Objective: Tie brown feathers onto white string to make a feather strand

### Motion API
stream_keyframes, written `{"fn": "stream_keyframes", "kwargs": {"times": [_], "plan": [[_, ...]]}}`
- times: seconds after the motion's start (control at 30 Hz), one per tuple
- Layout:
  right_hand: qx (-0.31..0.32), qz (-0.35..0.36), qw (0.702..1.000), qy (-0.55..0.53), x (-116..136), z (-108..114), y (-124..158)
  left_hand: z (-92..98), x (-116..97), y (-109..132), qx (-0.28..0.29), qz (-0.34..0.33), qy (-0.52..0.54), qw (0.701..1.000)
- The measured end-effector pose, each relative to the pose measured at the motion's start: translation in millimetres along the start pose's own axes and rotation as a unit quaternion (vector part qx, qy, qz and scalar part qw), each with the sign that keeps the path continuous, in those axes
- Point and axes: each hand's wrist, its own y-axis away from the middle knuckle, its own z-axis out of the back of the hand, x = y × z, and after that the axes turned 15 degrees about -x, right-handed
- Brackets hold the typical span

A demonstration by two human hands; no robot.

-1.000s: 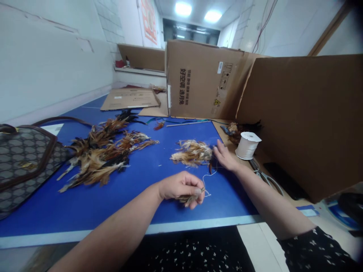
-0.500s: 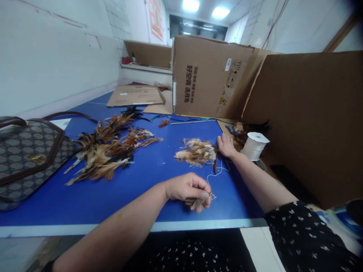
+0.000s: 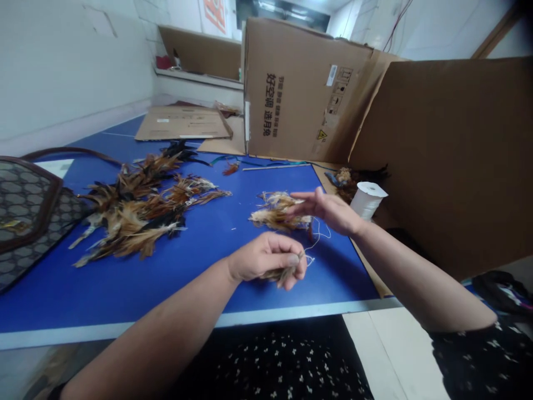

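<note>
Near the front of the blue table, my left hand is closed on a small bunch of brown feathers, pinched between thumb and fingers. White string trails from the bunch over the table to the right. My right hand hovers at a pile of tan and brown feathers, fingers stretched out and partly covering the pile. Nothing shows between those fingers. Behind the right wrist stands a white spool of thread.
A larger heap of feathers lies left on the blue table, beside a patterned handbag. Large cardboard boxes wall off the back and right. A thin stick and more feathers lie near them.
My right hand has moved left from beside the feather pile to over it, its fingers stretching out. My left hand still holds its bunch. The camera view has shifted slightly.
</note>
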Motion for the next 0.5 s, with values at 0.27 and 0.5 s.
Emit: {"fn": "stream_keyframes", "kwargs": {"times": [0.27, 0.5], "plan": [[0.069, -0.001, 0.997, 0.035, 48.6, 36.5, 50.3, 19.6, -0.9, -5.4, -0.167, -0.116, 0.084, 0.975], [-0.179, -0.015, 0.937, 0.299, 44.9, 135.3, 77.6, 23.5, -5.7, -8.6, -0.224, -0.142, 0.120, 0.957]]}}
